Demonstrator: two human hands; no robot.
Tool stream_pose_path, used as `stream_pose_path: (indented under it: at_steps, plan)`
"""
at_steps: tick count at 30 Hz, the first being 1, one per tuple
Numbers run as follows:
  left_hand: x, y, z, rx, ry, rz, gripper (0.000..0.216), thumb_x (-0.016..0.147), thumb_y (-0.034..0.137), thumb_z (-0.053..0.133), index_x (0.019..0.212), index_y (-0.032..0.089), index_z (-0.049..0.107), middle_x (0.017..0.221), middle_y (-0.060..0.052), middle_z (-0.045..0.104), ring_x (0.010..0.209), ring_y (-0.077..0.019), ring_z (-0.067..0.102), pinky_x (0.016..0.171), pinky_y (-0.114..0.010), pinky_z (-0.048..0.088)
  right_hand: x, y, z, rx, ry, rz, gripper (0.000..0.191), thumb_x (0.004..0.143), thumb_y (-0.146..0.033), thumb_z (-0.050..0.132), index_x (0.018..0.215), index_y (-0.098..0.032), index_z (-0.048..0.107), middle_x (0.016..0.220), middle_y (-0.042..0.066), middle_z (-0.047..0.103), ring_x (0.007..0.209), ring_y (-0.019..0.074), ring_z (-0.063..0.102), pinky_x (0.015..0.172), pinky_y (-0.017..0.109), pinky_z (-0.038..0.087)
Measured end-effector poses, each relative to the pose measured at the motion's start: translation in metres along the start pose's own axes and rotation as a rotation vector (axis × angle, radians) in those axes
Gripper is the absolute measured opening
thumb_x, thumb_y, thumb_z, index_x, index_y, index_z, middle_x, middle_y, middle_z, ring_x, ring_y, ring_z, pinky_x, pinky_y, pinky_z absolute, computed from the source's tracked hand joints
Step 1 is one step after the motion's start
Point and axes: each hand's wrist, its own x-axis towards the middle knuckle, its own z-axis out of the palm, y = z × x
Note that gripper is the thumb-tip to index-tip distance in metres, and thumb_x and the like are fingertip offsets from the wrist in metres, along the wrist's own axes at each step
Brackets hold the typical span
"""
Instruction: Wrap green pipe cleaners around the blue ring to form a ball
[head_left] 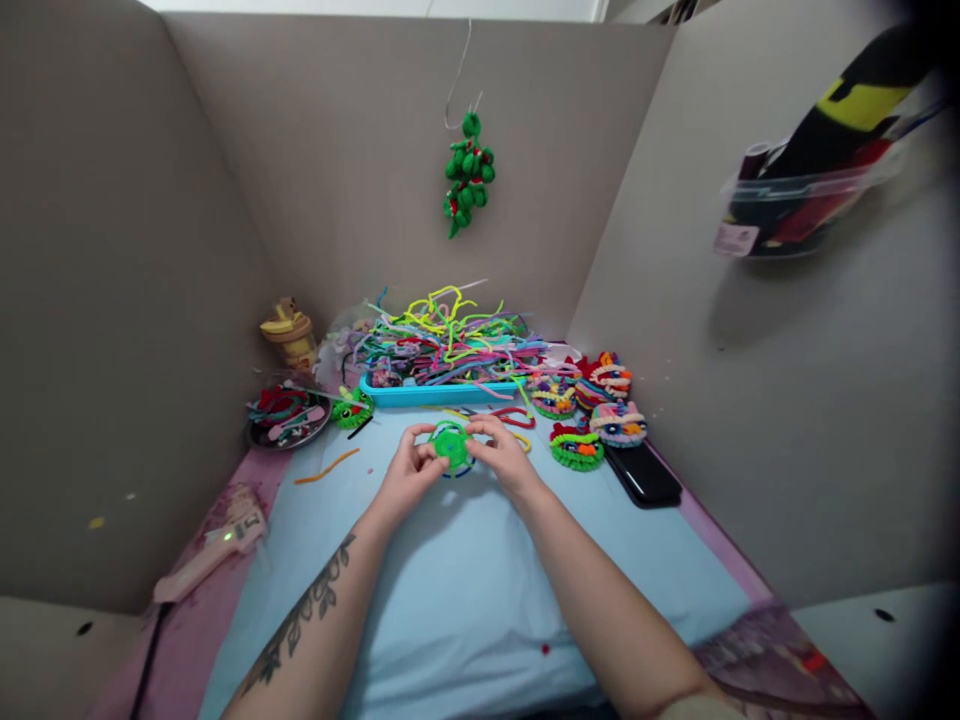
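Between my two hands, a little above the blue cloth (465, 570), is a small round green piece (452, 448) with a darker ring around its edge. My left hand (412, 462) pinches it at the left side, and my right hand (499, 452) grips its right side. The fingertips of both hands are closed on the rim. Just behind my right hand lie red-handled scissors (516, 417), partly hidden by the fingers. An orange pipe cleaner (327, 467) lies on the cloth to the left of my left hand.
A blue tray (442, 395) heaped with pipe cleaners (450, 335) stands at the back. Several fuzzy crafted faces (577, 447) and a black phone (643, 475) are at right. A glue gun (217, 552), a metal bowl (259, 437) and a green figure (352, 408) are left. Partition walls surround the table.
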Motion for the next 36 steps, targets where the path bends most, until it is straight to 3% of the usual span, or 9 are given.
stream_pose_path:
  at_steps: [5, 10, 16, 19, 21, 24, 28, 32, 36]
  plan:
    - [0.001, -0.003, -0.002, 0.08, 0.0, 0.046, 0.052, 0.07, 0.035, 0.063, 0.112, 0.02, 0.037, 0.069, 0.003, 0.055, 0.056, -0.009, 0.049, 0.054, -0.02, 0.037, 0.001, 0.002, 0.003, 0.065, -0.024, 0.058, 0.01, 0.062, -0.029, 0.067, 0.064, -0.02, 0.064, 0.111, 0.004, 0.052, 0.1, 0.0208, 0.05, 0.075, 0.028, 0.039]
    - [0.001, -0.007, -0.001, 0.364, 0.307, 0.218, 0.047, 0.071, 0.035, 0.06, 0.113, 0.021, 0.043, 0.106, -0.006, 0.054, 0.062, -0.0077, 0.048, 0.052, -0.02, 0.037, 0.001, 0.005, 0.012, 0.234, 0.141, 0.055, 0.016, 0.06, -0.032, 0.068, 0.058, -0.019, 0.059, 0.104, 0.004, 0.057, 0.1, 0.0207, 0.051, 0.081, 0.029, 0.039]
    - [-0.003, -0.005, 0.009, 0.404, 0.172, 0.179, 0.036, 0.072, 0.033, 0.06, 0.106, 0.019, 0.058, 0.077, -0.001, 0.06, 0.056, -0.0093, 0.046, 0.051, -0.021, 0.035, -0.001, 0.01, 0.023, 0.362, 0.089, 0.116, 0.023, 0.06, -0.038, 0.069, 0.058, -0.018, 0.057, 0.076, 0.002, 0.061, 0.077, 0.0177, 0.055, 0.069, 0.029, 0.043]
    - [-0.002, -0.007, 0.008, 0.322, 0.221, 0.133, 0.026, 0.071, 0.033, 0.062, 0.092, 0.017, 0.065, 0.069, -0.001, 0.06, 0.055, -0.0105, 0.047, 0.053, -0.023, 0.037, -0.004, 0.012, 0.025, 0.247, 0.097, 0.064, 0.021, 0.065, -0.04, 0.066, 0.068, -0.02, 0.06, 0.081, 0.003, 0.061, 0.084, 0.0197, 0.054, 0.072, 0.03, 0.043]
    - [0.0, -0.009, 0.005, 0.267, 0.254, 0.102, 0.025, 0.07, 0.034, 0.063, 0.087, 0.016, 0.067, 0.068, -0.002, 0.062, 0.058, -0.012, 0.051, 0.055, -0.023, 0.039, -0.006, 0.01, 0.024, 0.105, 0.159, -0.005, 0.023, 0.069, -0.038, 0.062, 0.085, -0.023, 0.061, 0.093, 0.004, 0.059, 0.09, 0.0199, 0.052, 0.075, 0.031, 0.043]
    - [0.002, -0.011, 0.0, 0.217, 0.277, 0.075, 0.025, 0.069, 0.034, 0.065, 0.086, 0.016, 0.068, 0.07, -0.003, 0.064, 0.062, -0.0135, 0.054, 0.057, -0.024, 0.041, -0.01, 0.003, 0.02, -0.173, 0.245, -0.198, 0.034, 0.072, -0.03, 0.06, 0.106, -0.026, 0.055, 0.113, 0.006, 0.049, 0.102, 0.0211, 0.047, 0.084, 0.034, 0.041]
    - [0.002, -0.01, -0.001, 0.197, 0.257, 0.065, 0.025, 0.067, 0.033, 0.066, 0.085, 0.015, 0.068, 0.068, -0.003, 0.064, 0.061, -0.0133, 0.055, 0.057, -0.024, 0.042, -0.013, -0.005, 0.014, -0.464, 0.172, -0.434, 0.013, 0.076, -0.024, 0.057, 0.087, -0.026, 0.063, 0.119, 0.005, 0.042, 0.115, 0.024, 0.038, 0.098, 0.041, 0.03]
    - [0.0, -0.005, 0.001, 0.234, 0.253, 0.079, 0.027, 0.067, 0.035, 0.066, 0.085, 0.015, 0.069, 0.06, -0.001, 0.06, 0.055, -0.0122, 0.051, 0.053, -0.024, 0.039, -0.012, -0.006, 0.013, -0.526, 0.141, -0.45, 0.006, 0.077, -0.022, 0.056, 0.078, -0.023, 0.062, 0.12, 0.005, 0.041, 0.116, 0.0242, 0.037, 0.098, 0.041, 0.029]
    - [-0.003, 0.0, 0.003, 0.346, 0.277, 0.078, 0.025, 0.066, 0.036, 0.066, 0.079, 0.016, 0.071, 0.045, 0.004, 0.046, 0.045, -0.0086, 0.038, 0.046, -0.022, 0.03, -0.012, -0.005, 0.013, -0.52, 0.144, -0.439, 0.006, 0.076, -0.019, 0.057, 0.076, -0.023, 0.062, 0.118, 0.006, 0.043, 0.115, 0.0241, 0.039, 0.098, 0.041, 0.03]
